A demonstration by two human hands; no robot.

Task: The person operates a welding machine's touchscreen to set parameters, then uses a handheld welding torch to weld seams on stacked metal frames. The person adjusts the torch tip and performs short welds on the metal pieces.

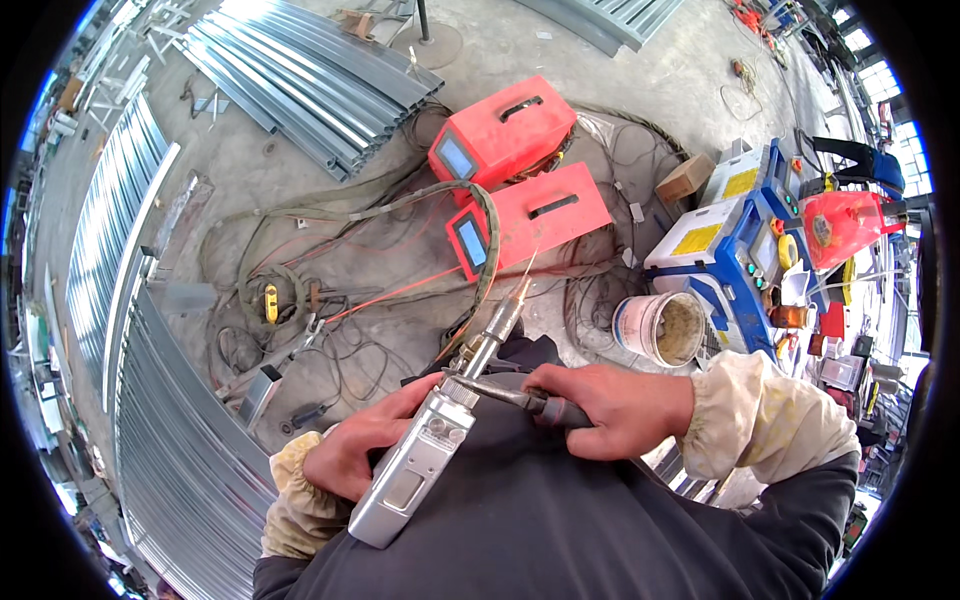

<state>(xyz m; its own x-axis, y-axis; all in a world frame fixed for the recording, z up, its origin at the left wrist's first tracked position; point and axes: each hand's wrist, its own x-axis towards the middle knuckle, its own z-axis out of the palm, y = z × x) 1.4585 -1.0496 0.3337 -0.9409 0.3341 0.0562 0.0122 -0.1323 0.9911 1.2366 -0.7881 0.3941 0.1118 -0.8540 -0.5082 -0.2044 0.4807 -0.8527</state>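
Both grips are closed: left grip (365, 440) holds silver handheld tool (420, 462), right grip (622, 407) holds pliers (503, 393), their jaws at the tool's ribbed collar (459, 391).

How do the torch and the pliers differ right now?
Size: the torch is long with a bulky body; the pliers look shorter and slimmer.
Color: the torch is mostly bright silver, while the pliers are darker, with dark handles.
Pose: the torch slants toward the upper right; the pliers lie across it.
Grip: left hand on the torch, right hand on the pliers.
Shared: both are hand-held.
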